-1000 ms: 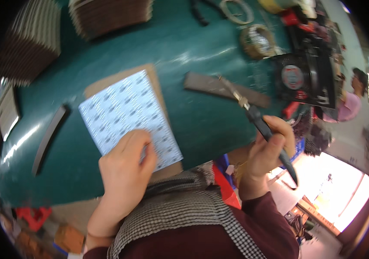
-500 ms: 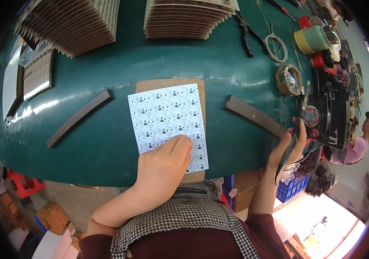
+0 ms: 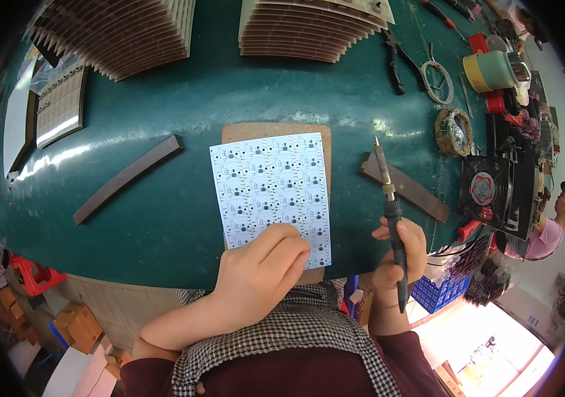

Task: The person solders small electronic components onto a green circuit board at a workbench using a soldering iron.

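Note:
A white panel of small printed circuit boards [image 3: 272, 182], dotted with black components, lies on a brown backing board [image 3: 276, 130] in front of me. Over the panel's lower edge is my left hand [image 3: 266, 268], its fingers curled together in a pinch. Whatever those fingers hold, if anything, is hidden. My right hand [image 3: 406, 255] grips a soldering iron [image 3: 395, 228] by its dark handle, to the right of the panel. The iron's metal tip points up and away from me, apart from the panel, partly in front of a dark flat bar [image 3: 414, 192].
Another dark bar [image 3: 127, 178] lies left of the panel. Two stacks of boards [image 3: 120, 49] [image 3: 312, 40] stand at the back. Pliers [image 3: 395, 63], a wire ring [image 3: 437, 83], a round tin [image 3: 453, 132] and a small fan [image 3: 484, 188] line the right side. A person in pink [image 3: 547, 228] is farther right.
My right hand has come left and nearer to me from beside the fan, bringing the soldering iron along. My left hand stays at the panel's lower edge. The view has shifted slightly.

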### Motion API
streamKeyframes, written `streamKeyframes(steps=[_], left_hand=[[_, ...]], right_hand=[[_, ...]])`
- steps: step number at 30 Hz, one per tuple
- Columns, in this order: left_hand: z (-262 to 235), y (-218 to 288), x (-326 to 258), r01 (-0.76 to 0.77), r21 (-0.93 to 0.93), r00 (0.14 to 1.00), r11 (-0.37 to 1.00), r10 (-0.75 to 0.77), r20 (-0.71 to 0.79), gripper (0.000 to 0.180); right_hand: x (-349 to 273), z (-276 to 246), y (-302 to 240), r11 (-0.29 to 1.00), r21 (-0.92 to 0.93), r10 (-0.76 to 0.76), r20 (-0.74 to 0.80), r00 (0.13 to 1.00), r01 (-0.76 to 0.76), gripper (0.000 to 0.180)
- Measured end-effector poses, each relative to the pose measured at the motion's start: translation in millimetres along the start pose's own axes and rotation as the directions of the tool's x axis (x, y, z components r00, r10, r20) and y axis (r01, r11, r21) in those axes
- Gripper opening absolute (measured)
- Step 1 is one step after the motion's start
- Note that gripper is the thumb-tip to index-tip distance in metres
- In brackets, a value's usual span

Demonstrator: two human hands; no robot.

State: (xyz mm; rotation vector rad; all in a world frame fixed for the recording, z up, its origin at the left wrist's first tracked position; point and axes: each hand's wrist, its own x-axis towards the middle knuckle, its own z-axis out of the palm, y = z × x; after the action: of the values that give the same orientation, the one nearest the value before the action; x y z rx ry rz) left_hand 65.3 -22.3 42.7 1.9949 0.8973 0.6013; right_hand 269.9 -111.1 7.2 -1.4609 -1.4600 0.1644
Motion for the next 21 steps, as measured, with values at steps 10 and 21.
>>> streamKeyframes(steps=[10,21], left_hand=[[-31,-20,-17,0.304,-0.005,0.915,0.953,-0.293,-0.279,0.004],[-40,-12,54,0.056,0.271,0.989,0.961,-0.017,-0.147,0.008]], right_hand=[[2,5,-3,0.991,0.052,0.111,0.212,0.971,-0.125,0.047],[46,15,-19,0.956,0.206,0.215,-0.013,0.977,-0.207,0.052]])
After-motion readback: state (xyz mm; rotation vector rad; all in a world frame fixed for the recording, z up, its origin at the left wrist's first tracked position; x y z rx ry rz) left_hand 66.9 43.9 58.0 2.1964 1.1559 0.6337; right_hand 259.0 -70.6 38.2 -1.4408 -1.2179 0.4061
